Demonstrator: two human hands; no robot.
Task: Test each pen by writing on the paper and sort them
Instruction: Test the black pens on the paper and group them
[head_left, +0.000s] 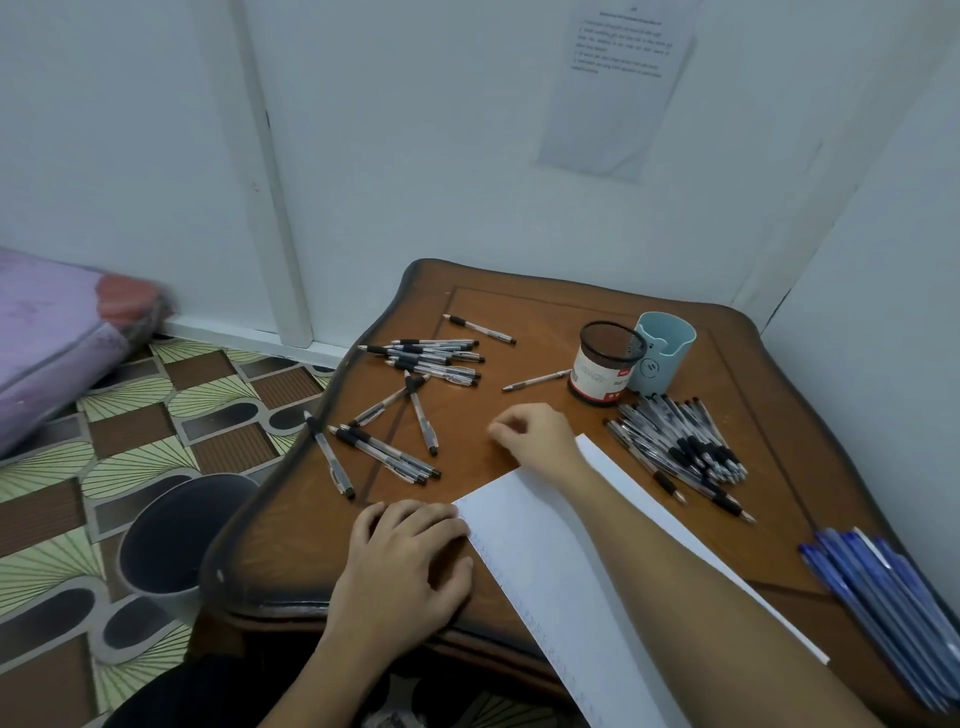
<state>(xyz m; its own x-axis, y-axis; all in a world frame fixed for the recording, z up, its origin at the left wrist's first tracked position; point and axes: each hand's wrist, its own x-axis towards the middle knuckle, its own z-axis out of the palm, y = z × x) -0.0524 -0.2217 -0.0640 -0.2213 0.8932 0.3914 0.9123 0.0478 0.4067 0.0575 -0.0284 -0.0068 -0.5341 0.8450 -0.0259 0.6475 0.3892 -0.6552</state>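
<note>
Head view. The left hand (408, 561) is lying palm down on the desk (291, 545), its fingers relaxed and only slightly bent. The fingertips are pressing on the near left edge of the paper (537, 556). The right hand (537, 439) is resting at the far corner of the same sheet. Its fingers are curled in toward the palm and gripping nothing, and its forearm is crossing the sheet diagonally.

The paper is lying flat between the two hands, with a column of faint marks running along its left edge. Loose black-grip pens (415, 364) are lying scattered to the left of the right hand and beyond the left hand. A denser pile of pens (680, 447) is lying just to the right of the right hand. A single pen (535, 380) is lying just beyond the right hand, pointing toward a mesh cup (605, 364). That cup is standing against a pale blue holder (667, 348). A bundle of blue pens (883, 592) is lying at the desk edge, to the right of the right forearm. A dark bin (176, 535) is standing on the floor to the left of the left hand.
</note>
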